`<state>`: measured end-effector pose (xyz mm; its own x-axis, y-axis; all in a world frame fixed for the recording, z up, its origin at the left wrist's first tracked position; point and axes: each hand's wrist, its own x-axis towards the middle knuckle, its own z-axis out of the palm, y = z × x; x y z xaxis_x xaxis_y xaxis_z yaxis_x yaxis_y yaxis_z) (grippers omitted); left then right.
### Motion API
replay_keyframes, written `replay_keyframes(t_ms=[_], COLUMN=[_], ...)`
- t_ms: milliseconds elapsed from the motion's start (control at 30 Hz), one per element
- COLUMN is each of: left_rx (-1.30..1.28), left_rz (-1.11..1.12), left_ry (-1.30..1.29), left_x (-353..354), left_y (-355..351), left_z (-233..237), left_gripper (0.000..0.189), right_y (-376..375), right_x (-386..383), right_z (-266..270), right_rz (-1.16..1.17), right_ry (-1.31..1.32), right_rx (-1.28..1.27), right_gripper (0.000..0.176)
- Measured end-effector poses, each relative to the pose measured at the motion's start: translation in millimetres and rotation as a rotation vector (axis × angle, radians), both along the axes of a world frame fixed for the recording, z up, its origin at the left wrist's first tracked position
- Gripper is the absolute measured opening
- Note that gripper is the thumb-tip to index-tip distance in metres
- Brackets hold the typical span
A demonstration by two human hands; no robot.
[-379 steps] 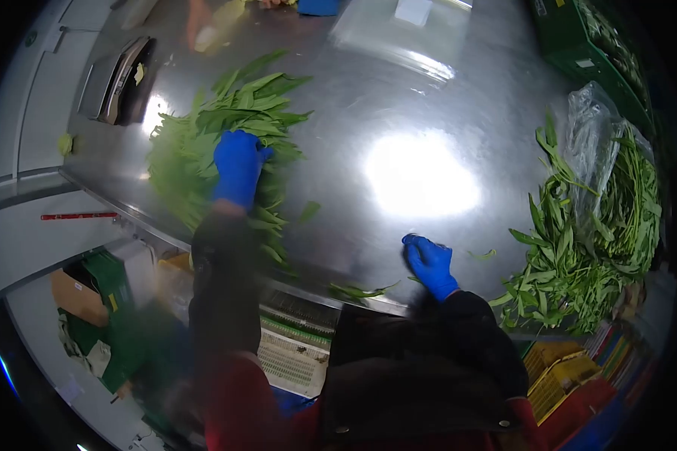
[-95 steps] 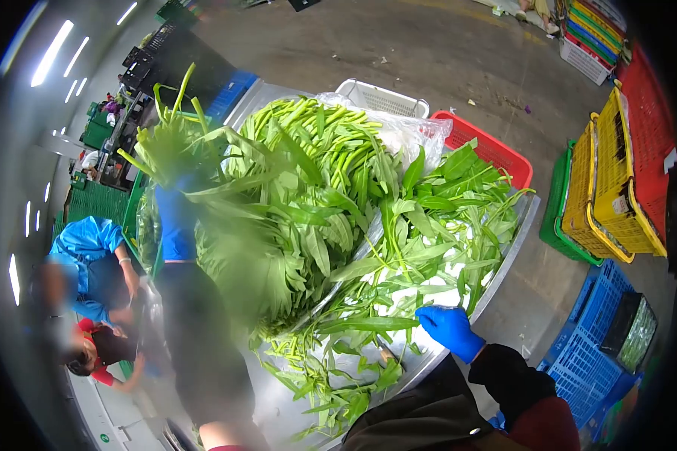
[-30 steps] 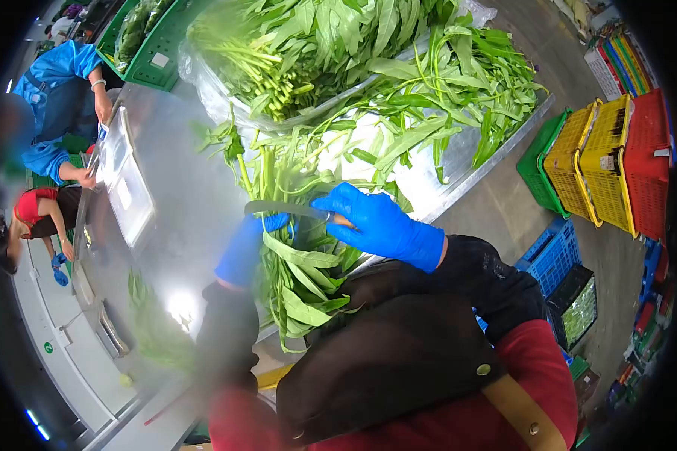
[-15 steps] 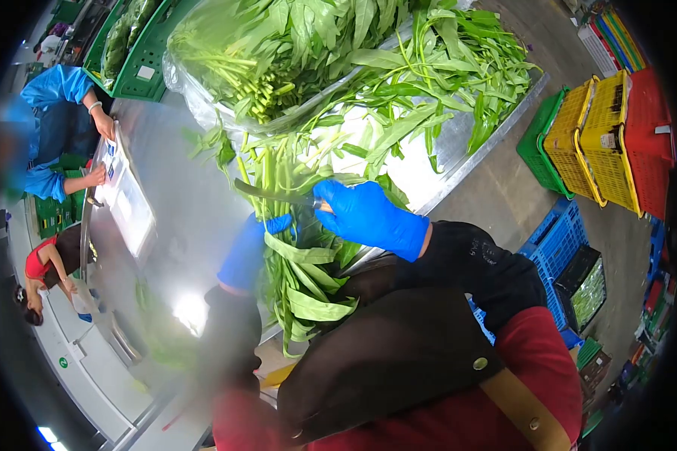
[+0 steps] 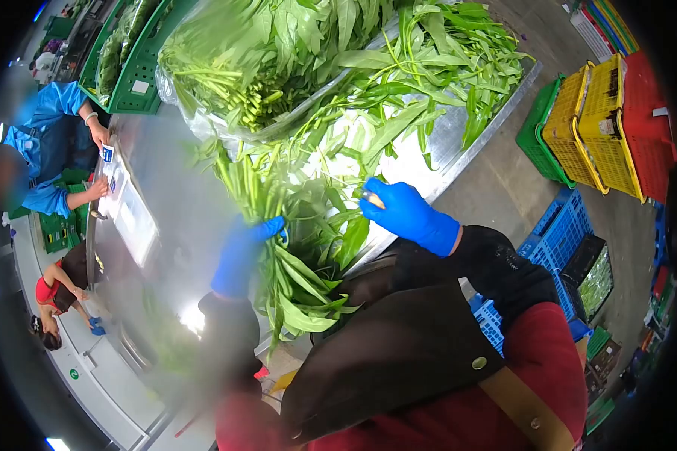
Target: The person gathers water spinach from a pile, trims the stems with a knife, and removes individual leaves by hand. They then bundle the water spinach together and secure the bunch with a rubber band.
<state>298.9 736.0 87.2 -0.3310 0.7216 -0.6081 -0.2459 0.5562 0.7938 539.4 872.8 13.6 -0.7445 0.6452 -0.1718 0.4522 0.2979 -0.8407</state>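
Observation:
My left hand point(image 5: 241, 252), in a blue glove, is closed round a bunch of leafy greens with long hollow-looking stems, like water spinach point(image 5: 301, 293). Its stems point up and away, and its leaves hang toward my apron. To the right, my gloved right hand point(image 5: 417, 216) grips a knife by its wooden handle point(image 5: 373, 200); I cannot make out the blade. This hand is apart from the bunch, above the table's near edge. Beyond both hands lies a clear plastic bag point(image 5: 195, 113) full of the same greens, with loose stalks point(image 5: 429, 90) beside it.
The metal table point(image 5: 188, 188) runs off to the left. A green crate point(image 5: 139, 83) stands at its far side. Two co-workers are on the left, one handling labels over a white sheet point(image 5: 132, 222). Stacked yellow crates point(image 5: 598, 124) and a blue crate point(image 5: 557, 233) stand on the right.
My right hand has moved right with the knife, whose blade was across the stems before. The bunch has tilted, its stem ends shifting left. A co-worker's hand has lifted a label.

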Motion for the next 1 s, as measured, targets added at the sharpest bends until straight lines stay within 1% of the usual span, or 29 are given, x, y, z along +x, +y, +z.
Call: replay_keyframes(t_ms=[67, 100, 167, 200, 233, 300, 333, 367, 433, 467, 500, 533, 567, 600, 633, 667, 700, 733, 767, 800, 833, 867, 900, 967, 1000], left_rx=[-0.03, -0.088, -0.054, 0.118, 0.123, 0.132, 0.034, 0.192, 0.11, 0.172, 0.234, 0.298, 0.164, 0.035, 0.028, 0.021, 0.012, -0.086, 0.021, 0.124, 0.073, 0.019, 0.189, 0.19, 0.255], left_rz=[-0.094, -0.169, -0.261, -0.307, -0.313, -0.292, -0.267, -0.16, -0.139, -0.119, -0.1, -0.152, -0.242, -0.341, -0.378, -0.416, -0.455, -0.527, -0.428, -0.313, -0.226, -0.138, -0.067, 0.243, 0.332], left_ry=[0.12, 0.238, 0.463, 0.672, 0.873, 1.28, 1.336, 1.313, 1.394, 1.372, 1.349, 1.433, 1.498, 1.561, 1.608, 1.652, 1.694, 1.632, 1.64, 1.647, 1.699, 1.742, 1.745, 1.642, 1.58], left_x=[8.3, 13.9, 22.3, 23.7, 24.1, 16.8, 3.5, -3.6, -18.9, -21.7, -24.4, -22.0, -13.1, -4.2, 3.0, 9.2, 13.1, 13.4, 3.9, -12.5, -17.0, -21.5, -32.6, -50.0, -55.0], left_y=[9.5, 13.7, 14.9, 11.1, 6.3, -3.6, -7.1, -18.2, -29.7, -30.9, -31.6, -26.8, -25.0, -23.1, -20.4, -18.3, -19.2, -23.2, -32.7, -45.8, -55.5, -64.9, -74.4, -97.4, -99.8], left_z=[-1.7, 1.5, -6.1, -13.6, -14.8, -14.0, -11.1, -9.7, -10.9, -11.2, -11.3, -9.7, -1.4, 6.8, 7.6, 6.5, 6.6, 9.7, 4.8, -5.6, -1.9, 1.9, 11.0, 11.4, 21.8], left_gripper=[0.025, 0.024, 0.027, 0.03, 0.03, 0.032, 0.033, 0.035, 0.038, 0.043, 0.048, 0.052, 0.061, 0.07, 0.068, 0.066, 0.065, 0.066, 0.066, 0.066, 0.066, 0.065, 0.052, 0.036, 0.03], right_y=[4.0, 5.8, 6.4, 6.8, 5.8, 5.9, 10.0, 9.6, 10.5, 11.6, 12.9, 11.7, 8.7, 5.9, 1.9, -1.5, -2.5, -2.6, -3.6, -1.0, 4.8, 8.4, 4.0, 4.9, 7.4], right_x=[-14.9, -20.9, -30.4, -30.9, -25.0, 0.9, 20.8, 35.2, 37.2, 35.4, 25.9, 10.8, -2.7, -16.0, -28.7, -33.0, -32.8, -35.7, -40.5, -23.2, 2.5, 6.1, 9.5, 11.6, 9.1], right_z=[38.9, 52.0, 65.5, 67.5, 48.9, -16.9, -33.1, -42.2, -34.8, -28.0, -12.5, 11.0, 32.7, 52.9, 71.7, 79.7, 73.2, 56.6, 33.4, -31.0, -71.7, -39.1, -37.1, -37.3, -38.7], right_rz=[0.076, 0.112, 0.178, 0.215, 0.184, 0.146, 0.201, 0.246, 0.185, 0.16, 0.145, 0.125, 0.1, 0.139, 0.177, 0.214, 0.236, 0.261, 0.29, 0.224, 0.253, 0.252, 0.243, 0.212, 0.206], right_ry=[0.153, 0.23, 0.206, 0.19, 0.176, 0.149, 0.02, -0.108, -0.158, -0.18, -0.09, -0.001, 0.084, 0.11, 0.133, 0.154, 0.105, 0.058, 0.011, 0.144, 0.069, -0.293, -0.325, -0.373, -0.377], right_rx=[-0.023, -0.032, 0.059, 0.102, 0.103, 0.119, 0.038, -0.051, -0.088, -0.103, -0.112, -0.122, -0.137, -0.118, -0.1, -0.084, -0.042, 0.0, 0.046, 0.253, 0.317, 0.103, 0.103, 0.124, 0.171], right_gripper=[0.025, 0.025, 0.024, 0.024, 0.025, 0.026, 0.03, 0.033, 0.032, 0.031, 0.03, 0.029, 0.029, 0.029, 0.028, 0.027, 0.027, 0.026, 0.026, 0.027, 0.028, 0.028, 0.029, 0.029, 0.031])
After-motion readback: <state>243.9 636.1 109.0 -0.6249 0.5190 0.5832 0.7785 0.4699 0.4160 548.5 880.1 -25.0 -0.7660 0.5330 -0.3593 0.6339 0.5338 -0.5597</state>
